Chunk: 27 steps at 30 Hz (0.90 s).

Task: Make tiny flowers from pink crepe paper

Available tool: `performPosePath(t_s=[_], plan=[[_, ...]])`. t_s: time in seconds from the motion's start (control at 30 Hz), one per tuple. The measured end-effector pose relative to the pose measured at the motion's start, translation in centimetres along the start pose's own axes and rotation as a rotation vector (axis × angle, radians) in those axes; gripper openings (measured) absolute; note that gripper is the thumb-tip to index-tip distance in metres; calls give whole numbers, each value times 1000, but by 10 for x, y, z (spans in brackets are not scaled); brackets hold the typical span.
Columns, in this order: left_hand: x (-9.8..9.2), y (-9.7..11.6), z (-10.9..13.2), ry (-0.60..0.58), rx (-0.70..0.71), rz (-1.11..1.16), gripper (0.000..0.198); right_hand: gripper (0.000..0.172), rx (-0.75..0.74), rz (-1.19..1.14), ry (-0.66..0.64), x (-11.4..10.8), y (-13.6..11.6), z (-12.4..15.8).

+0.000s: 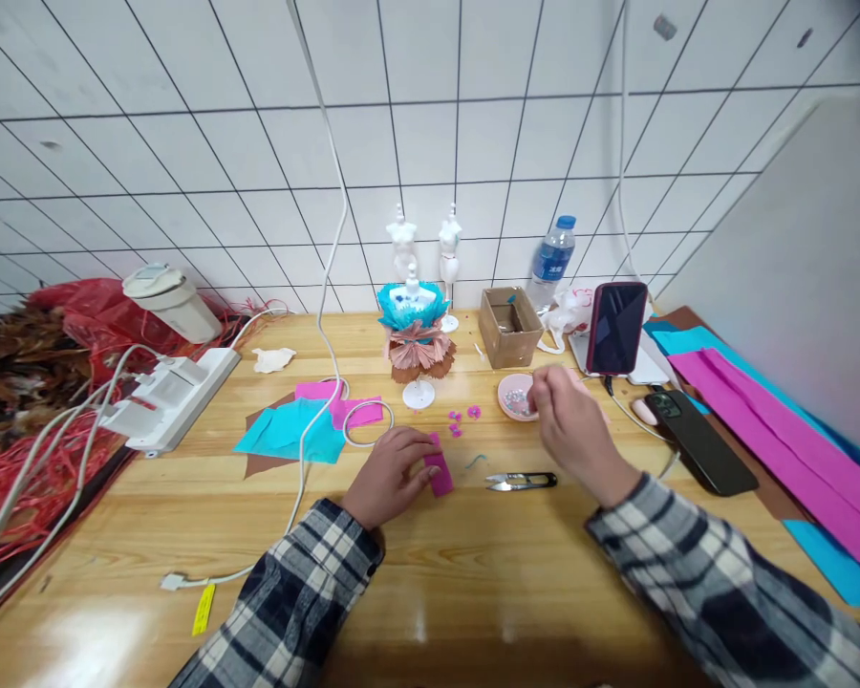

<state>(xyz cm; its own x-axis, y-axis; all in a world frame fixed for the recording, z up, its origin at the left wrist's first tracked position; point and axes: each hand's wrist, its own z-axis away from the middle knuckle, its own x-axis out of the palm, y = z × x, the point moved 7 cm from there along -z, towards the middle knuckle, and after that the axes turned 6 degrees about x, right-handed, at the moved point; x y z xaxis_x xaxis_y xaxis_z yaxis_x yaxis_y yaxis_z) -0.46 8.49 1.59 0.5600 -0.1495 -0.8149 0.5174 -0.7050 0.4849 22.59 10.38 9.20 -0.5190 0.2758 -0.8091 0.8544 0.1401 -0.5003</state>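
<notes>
My left hand (394, 475) rests on the table, its thumb and fingers closed at the left edge of a small magenta paper strip (440, 465). Raised just right of a pink dish (505, 405) of small beads is my right hand (571, 420), fingers curled together; whatever it may hold is hidden. Small magenta flower pieces (474, 412) lie left of the dish. Below them are a short teal thread (476, 460) and black-handled thread snips (522, 481). Behind stands a small white mannequin (419, 393) in a teal, pink and brown paper dress.
Two bare mannequins (403, 244), a cardboard box (510, 336), a water bottle (552, 261) and an upright phone (616, 330) stand at the back. Another phone (709, 449) lies by paper strips (781, 430). Teal paper (287, 435), a white cable (303, 468) and a power strip (186, 406) are left.
</notes>
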Motion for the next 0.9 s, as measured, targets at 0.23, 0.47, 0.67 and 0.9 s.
performPosePath(t_s=[0.23, 0.47, 0.67, 0.9], plan=[[-10, -3, 0, 110, -26, 2, 24, 43, 65, 333, 190, -17, 24, -114], [-38, -23, 14, 228, -91, -132, 20, 28, -43, 346, 256, -12, 37, -123], [-56, -58, 32, 91, -291, -468, 24, 36, -147, -56, 586, -17, 25, -5], [-53, -57, 26, 143, -382, -472, 20, 29, -236, -224, 297, 30, 12, 49]])
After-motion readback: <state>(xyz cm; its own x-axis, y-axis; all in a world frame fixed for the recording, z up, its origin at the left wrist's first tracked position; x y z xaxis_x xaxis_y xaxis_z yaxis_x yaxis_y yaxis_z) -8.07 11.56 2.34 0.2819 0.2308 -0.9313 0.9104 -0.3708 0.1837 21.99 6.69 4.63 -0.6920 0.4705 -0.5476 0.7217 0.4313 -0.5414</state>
